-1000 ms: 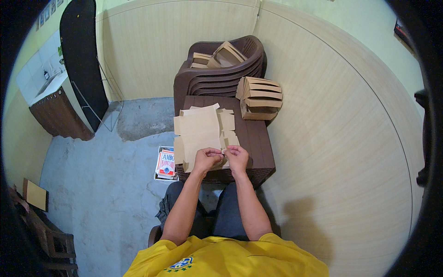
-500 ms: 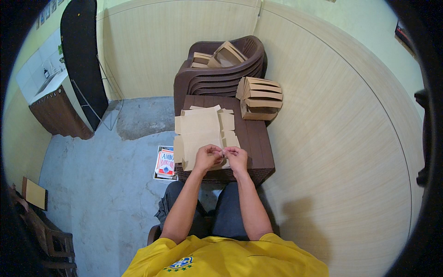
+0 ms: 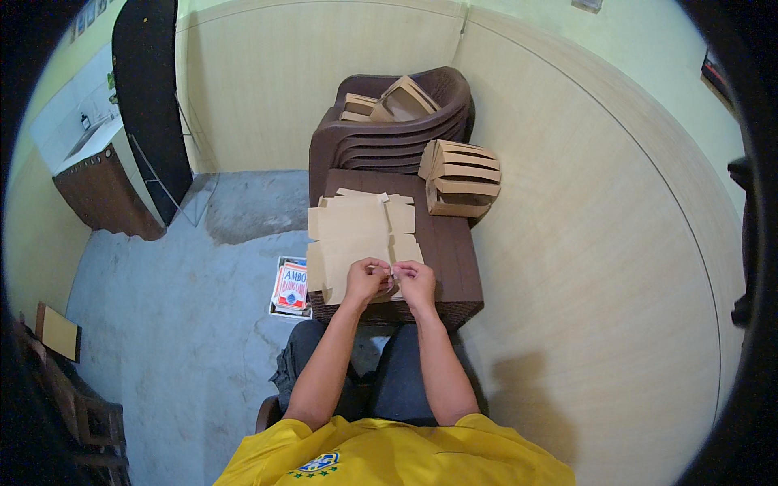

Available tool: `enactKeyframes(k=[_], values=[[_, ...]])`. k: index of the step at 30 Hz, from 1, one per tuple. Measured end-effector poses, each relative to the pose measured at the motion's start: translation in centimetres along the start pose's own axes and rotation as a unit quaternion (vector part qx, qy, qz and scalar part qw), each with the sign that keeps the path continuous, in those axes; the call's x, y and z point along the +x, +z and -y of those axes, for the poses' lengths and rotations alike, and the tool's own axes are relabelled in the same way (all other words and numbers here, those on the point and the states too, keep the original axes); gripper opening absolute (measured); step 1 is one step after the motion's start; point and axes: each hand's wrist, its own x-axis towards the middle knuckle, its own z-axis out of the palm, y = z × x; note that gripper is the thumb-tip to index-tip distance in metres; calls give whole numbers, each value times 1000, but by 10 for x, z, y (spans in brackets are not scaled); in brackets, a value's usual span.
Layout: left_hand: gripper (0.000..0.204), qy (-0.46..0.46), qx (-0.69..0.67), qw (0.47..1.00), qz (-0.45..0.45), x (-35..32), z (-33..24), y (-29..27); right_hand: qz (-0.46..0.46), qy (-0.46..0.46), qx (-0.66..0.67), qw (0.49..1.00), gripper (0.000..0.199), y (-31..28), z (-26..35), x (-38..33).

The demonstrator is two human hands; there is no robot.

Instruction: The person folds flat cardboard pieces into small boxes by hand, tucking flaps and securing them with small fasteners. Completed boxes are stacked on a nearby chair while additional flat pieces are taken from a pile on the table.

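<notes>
Just below the middle of the frame, the left hand (image 3: 366,280) and the right hand (image 3: 415,279) meet, fingertips almost touching, over the near edge of a flat cardboard box blank (image 3: 361,239). Both hands are curled shut and pinch something small and pale between them at the blank's lower edge — it is too small to tell whether it is a strip of tape or a flap of the cardboard itself. The blank lies spread on a dark brown wicker table (image 3: 450,259), covering most of the table's left half and hanging slightly past its left edge.

Above the table, in the upper centre, stands a stack of dark brown plastic chairs (image 3: 389,142) with a few folded cardboard pieces (image 3: 393,101) lying on the top seat. To the right of that, at the table's far right corner, a bundle of folded cardboard boxes (image 3: 460,176) leans on its side. On the grey concrete floor (image 3: 162,324) just left of the table lies a small printed carton, red and white (image 3: 290,285). The person wears a yellow shirt (image 3: 381,454) at the bottom edge.
</notes>
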Motion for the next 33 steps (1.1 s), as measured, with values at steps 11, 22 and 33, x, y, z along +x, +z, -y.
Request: enactKeyframes(k=[11, 22, 33], values=[[22, 205, 350, 910, -81, 12, 19, 6, -43, -124, -234, 963, 17, 4, 3, -9], [28, 405, 405, 734, -365, -71, -38, -54, -151, -301, -246, 909, 23, 4, 27, 3], [35, 138, 173, 942, -254, -55, 8, -86, 91, -257, -252, 928, 19, 52, 29, -43]])
